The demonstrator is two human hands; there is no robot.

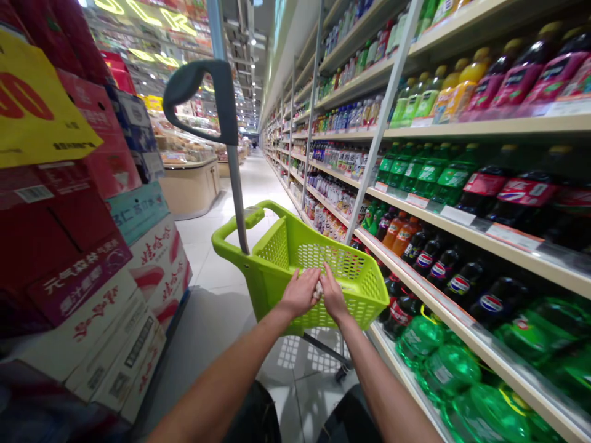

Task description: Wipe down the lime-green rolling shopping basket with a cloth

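Observation:
A lime-green shopping cart (277, 301) with a perforated basket stands in front of me, its handle loop toward the left. My left hand (301, 291) and my right hand (331, 296) meet at the basket's near rim, their fingers bent inward and close together. Something small and pale (317, 291) shows between them; it is too small to name. Whether the fingers also press on the rim cannot be made out. A grey pole with a dark grey looped grip (226, 101) rises beside the cart's handle.
Shelves of drink bottles (434, 166) line the right side, with large green bottles (462, 369) at the bottom. Stacked drink cartons (69, 271) stand at the left under a yellow price sign (41, 98). A tiled aisle (252, 178) runs ahead past a round display counter (189, 184).

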